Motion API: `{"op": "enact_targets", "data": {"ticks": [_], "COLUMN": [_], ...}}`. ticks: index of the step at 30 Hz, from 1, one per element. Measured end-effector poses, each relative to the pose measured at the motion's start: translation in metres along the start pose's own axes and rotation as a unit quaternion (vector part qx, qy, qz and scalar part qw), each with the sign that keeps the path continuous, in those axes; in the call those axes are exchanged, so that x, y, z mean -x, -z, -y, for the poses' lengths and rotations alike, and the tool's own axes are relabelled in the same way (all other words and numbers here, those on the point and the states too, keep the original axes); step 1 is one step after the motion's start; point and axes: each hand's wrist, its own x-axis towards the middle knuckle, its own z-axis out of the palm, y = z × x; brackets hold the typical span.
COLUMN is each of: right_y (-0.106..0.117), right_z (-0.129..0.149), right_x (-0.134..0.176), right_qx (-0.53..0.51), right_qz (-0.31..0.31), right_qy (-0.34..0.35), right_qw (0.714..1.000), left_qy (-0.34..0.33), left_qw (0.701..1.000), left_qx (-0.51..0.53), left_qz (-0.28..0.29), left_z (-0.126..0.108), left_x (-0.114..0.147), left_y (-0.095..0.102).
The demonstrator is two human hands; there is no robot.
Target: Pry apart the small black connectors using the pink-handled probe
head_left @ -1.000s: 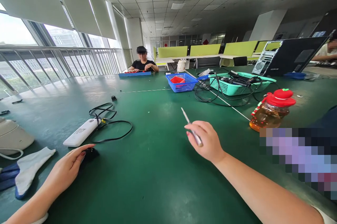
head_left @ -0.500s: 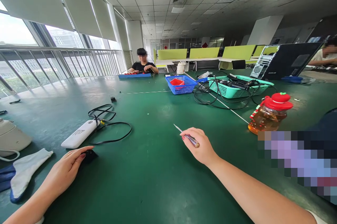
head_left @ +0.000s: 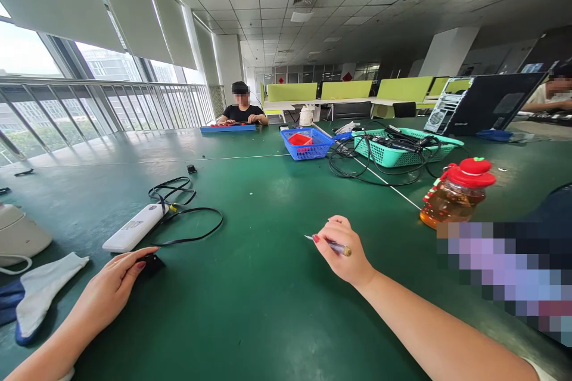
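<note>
My right hand (head_left: 342, 250) grips a thin screwdriver (head_left: 334, 245) with a clear handle, its metal tip pointing left just above the green table (head_left: 268, 297). My left hand (head_left: 109, 291) lies low on the table at the near left, its fingertips resting on a small black object (head_left: 151, 263). Just beyond that object lies a white power bank (head_left: 133, 228) with a looped black cable (head_left: 187, 214).
A white-and-blue glove (head_left: 40, 291) and a white device (head_left: 20, 235) lie at the far left. A red-lidded bottle of amber liquid (head_left: 453, 193) stands at the right. Blue basket (head_left: 308, 143), teal basket (head_left: 404, 145) with cables, and a computer case (head_left: 485, 104) sit farther back. A person sits at the far end.
My right hand has lowered and turned the screwdriver from pointing up and away to lying nearly level, tip to the left. My left hand has stayed on the black object.
</note>
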Motion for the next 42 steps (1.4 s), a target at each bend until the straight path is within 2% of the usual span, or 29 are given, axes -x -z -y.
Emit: {"op": "enact_targets", "data": {"ticks": [13, 31, 42], "right_y": [-0.001, -0.004, -0.003], "right_z": [0.0, -0.003, -0.001], "right_x": [0.001, 0.002, 0.002], "right_qx": [0.009, 0.002, -0.003], "right_qz": [0.024, -0.002, 0.0], "right_qy": [0.017, 0.07, 0.074], "right_qw": [1.0, 0.998, 0.997], "left_qy": [-0.009, -0.011, -0.02], "left_qw": [1.0, 1.0, 1.0], "left_qx": [0.014, -0.001, 0.0], "left_qz": [0.007, 0.006, 0.016], "left_z": [0.01, 0.016, 0.019], "left_x": [-0.001, -0.003, -0.001], "left_y": [-0.007, -0.012, -0.012]}}
